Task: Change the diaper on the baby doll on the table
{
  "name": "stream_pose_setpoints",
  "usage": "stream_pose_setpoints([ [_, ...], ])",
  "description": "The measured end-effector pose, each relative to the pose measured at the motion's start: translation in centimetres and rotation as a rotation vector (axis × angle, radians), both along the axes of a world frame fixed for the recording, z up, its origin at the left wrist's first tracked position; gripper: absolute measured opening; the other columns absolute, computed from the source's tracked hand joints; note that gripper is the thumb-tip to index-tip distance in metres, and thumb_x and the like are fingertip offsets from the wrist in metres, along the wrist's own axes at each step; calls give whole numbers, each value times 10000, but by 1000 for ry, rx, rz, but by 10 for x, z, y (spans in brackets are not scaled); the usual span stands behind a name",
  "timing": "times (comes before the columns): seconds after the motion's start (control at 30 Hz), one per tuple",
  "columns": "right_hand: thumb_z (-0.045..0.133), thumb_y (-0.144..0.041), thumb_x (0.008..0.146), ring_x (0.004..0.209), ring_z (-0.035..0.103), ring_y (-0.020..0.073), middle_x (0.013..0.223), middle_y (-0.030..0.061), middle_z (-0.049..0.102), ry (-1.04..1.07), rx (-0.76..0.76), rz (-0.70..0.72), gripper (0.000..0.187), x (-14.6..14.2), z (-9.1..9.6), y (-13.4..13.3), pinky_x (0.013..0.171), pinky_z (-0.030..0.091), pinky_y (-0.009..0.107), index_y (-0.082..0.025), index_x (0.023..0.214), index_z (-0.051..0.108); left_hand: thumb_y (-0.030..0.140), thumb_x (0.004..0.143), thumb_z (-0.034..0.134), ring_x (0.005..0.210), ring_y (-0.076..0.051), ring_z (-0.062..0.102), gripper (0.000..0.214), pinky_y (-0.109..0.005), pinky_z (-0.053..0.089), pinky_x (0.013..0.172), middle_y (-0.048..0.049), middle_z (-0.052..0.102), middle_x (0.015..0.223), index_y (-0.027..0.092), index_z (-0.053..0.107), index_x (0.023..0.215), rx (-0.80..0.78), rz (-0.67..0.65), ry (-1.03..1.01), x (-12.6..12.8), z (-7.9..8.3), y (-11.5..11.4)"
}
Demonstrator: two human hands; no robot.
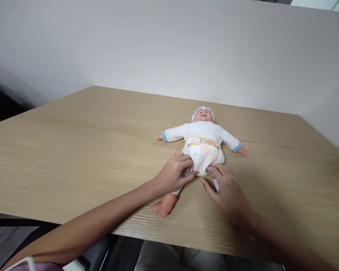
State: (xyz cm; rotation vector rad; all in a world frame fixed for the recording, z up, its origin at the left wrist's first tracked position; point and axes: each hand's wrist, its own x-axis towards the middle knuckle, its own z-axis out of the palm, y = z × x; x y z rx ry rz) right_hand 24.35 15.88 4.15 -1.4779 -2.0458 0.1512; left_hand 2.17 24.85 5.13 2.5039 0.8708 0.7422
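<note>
A baby doll [203,130] lies on its back on the table, arms spread, in a white long-sleeved outfit with blue cuffs. Round its hips is a white diaper [205,156] with a printed, orange-edged waistband. My left hand [176,171] is closed at the diaper's leg edge on the left, its fingers curled and the thumb close to the crotch. On the other side my right hand [228,188] touches the opposite leg edge with its fingertips, the thumb held apart. One bare doll foot [165,205] shows below my left hand; my right hand hides most of the other leg.
The wooden table [87,150] has a seam running across it behind the doll. A pale wall [158,49] stands along its far side. Below the front edge are my lap [180,258] and part of a dark chair [97,252].
</note>
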Motion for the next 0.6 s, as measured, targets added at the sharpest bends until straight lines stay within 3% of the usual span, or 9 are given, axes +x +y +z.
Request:
stream_pose_setpoints([
  [0.13,640,-279,1018,1175,673,318,1248,131,679,84,-21,9,244,-1,-2,-4,1001,587,484,-228,1257,626,355,1024,664,1033,-250,612,211,-386,477,910,-92,670,1150,200,681,882,42,2,-80,-3,0,-3],
  [0.3,627,-282,1026,1310,625,338,1399,151,648,92,-31,15,291,-3,-5,-8,1068,567,510,-226,1310,592,342,1036,643,1053,-263,589,194,-413,477,939,-110,662,1242,196,674,912,65,24,-61,-4,0,-6],
  [0.47,639,-286,1020,1280,626,340,1338,142,705,91,-23,32,276,-4,-4,-5,1072,544,508,-208,1281,595,297,1010,645,972,-243,567,136,-399,446,917,-56,717,1084,210,659,905,-27,-51,-65,-1,1,-2],
  [0.6,648,-324,1007,988,674,280,1029,86,724,133,-55,-3,150,-3,2,1,890,565,424,-216,1106,618,293,929,699,927,-236,546,111,-371,437,865,-18,660,882,215,636,882,-162,11,-129,2,-1,0],
])
